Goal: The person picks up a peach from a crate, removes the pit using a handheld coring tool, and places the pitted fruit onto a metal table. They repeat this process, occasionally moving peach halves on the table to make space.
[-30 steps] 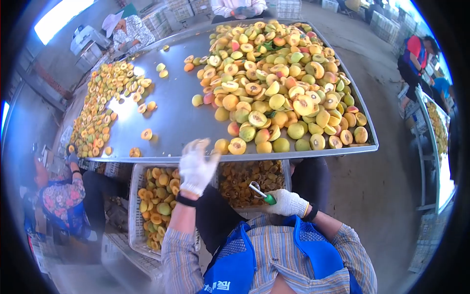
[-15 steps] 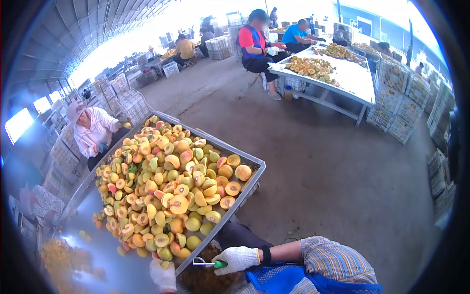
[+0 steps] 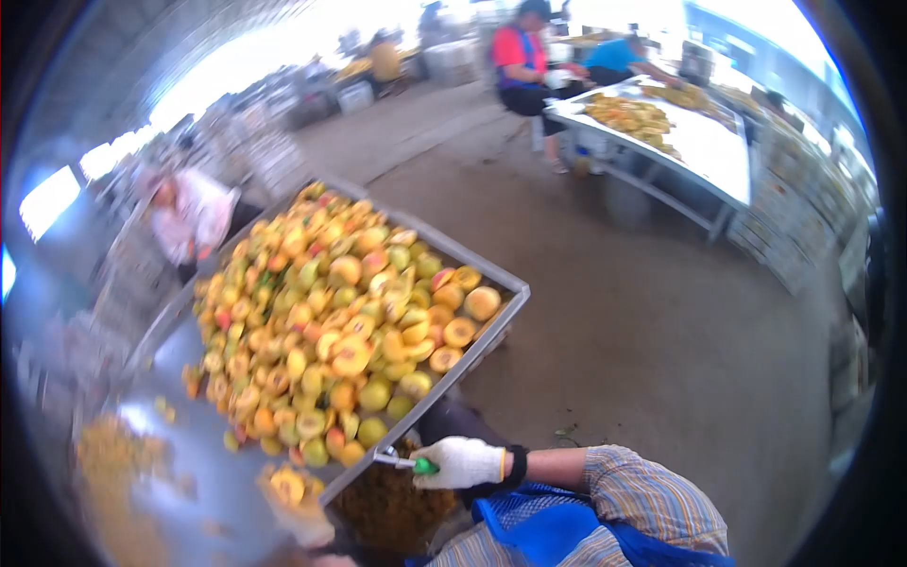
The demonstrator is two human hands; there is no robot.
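Note:
A white-gloved right hand (image 3: 460, 464), my right hand, is closed round the green handle of a pitting tool (image 3: 395, 459), whose metal loop end points left over the tray's near edge. My left hand (image 3: 300, 520), also gloved and smeared by motion, is at the near edge with a cut peach (image 3: 286, 484) in its fingers; the fingers themselves are hard to make out. Beyond both hands, a heap of peaches (image 3: 326, 321), many halved with stones or hollows showing, fills much of the metal tray table (image 3: 213, 491).
Blurred yellow pieces (image 3: 118, 463) lie at the tray's left. Under the near edge is a dark container of brownish bits (image 3: 392, 506). A person in a pale top (image 3: 194, 213) sits across the tray. Other workers sit by another fruit table (image 3: 709, 146); stacked crates (image 3: 794, 208) stand at right.
The view has shifted and blurred. My left hand has moved slightly left and down along the tray edge, and a cut peach now shows in it. The right hand still grips the tool.

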